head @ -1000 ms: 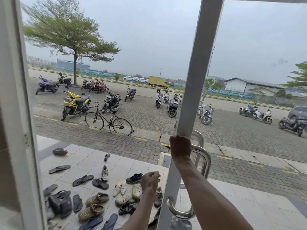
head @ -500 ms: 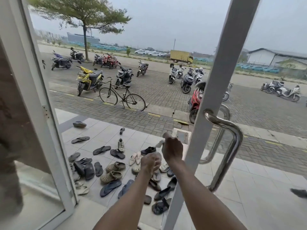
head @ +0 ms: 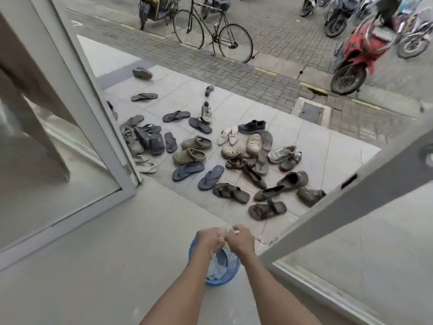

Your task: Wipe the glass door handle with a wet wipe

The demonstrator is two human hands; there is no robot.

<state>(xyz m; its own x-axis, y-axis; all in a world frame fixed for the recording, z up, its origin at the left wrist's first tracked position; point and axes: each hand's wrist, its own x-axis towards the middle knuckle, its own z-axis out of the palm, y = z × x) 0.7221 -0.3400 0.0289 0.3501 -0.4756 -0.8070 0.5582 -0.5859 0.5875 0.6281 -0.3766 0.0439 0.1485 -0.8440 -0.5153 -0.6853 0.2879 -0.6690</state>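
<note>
Pinching with the fingers [head: 218, 239] of the left hand [head: 208, 240] and right hand [head: 242, 240], knuckles touching, closed narrow on a small white scrap of wet wipe [head: 230, 229] peeking out on top. Hovering directly above a blue mesh basket [head: 223, 281] standing on the grey floor [head: 117, 266] just inside the threshold, with pale crumpled material lying in it. Having dropped from the door a moment ago, when the right hand was up by the steel handle; now looking down, losing that handle from view, keeping only the white door frame [head: 328, 207] slanting along the right. Probably meaning wiping done, or the wipe being wrung or discarded over the basket. Further out, passing scattered sandals [head: 187, 171] on the tiles, a bicycle [head: 187, 29], a red scooter [head: 360, 48]. Finding no readable brand, label or writing anywhere.
</note>
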